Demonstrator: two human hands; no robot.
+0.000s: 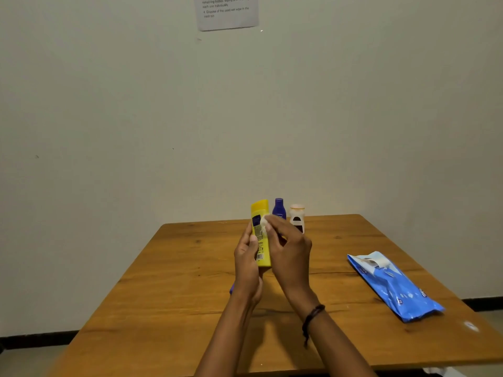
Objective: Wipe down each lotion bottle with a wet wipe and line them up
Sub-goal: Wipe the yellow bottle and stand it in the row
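Wooden table [190, 281]; printed sheet [227, 12] on wall.

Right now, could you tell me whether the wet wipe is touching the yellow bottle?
Touching. The head view shows the right hand pressing the white wet wipe flat against the yellow bottle, with no gap; the left hand holds the bottle.

Left hand [249, 257] grips yellow bottle [260, 235]; right hand [288, 251] presses wipe [264, 222] on it.

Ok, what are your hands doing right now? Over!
Left hand holds yellow bottle upright. Right hand rubs wipe on it. Blue bottle and white bottle waiting behind. Nothing blocking.
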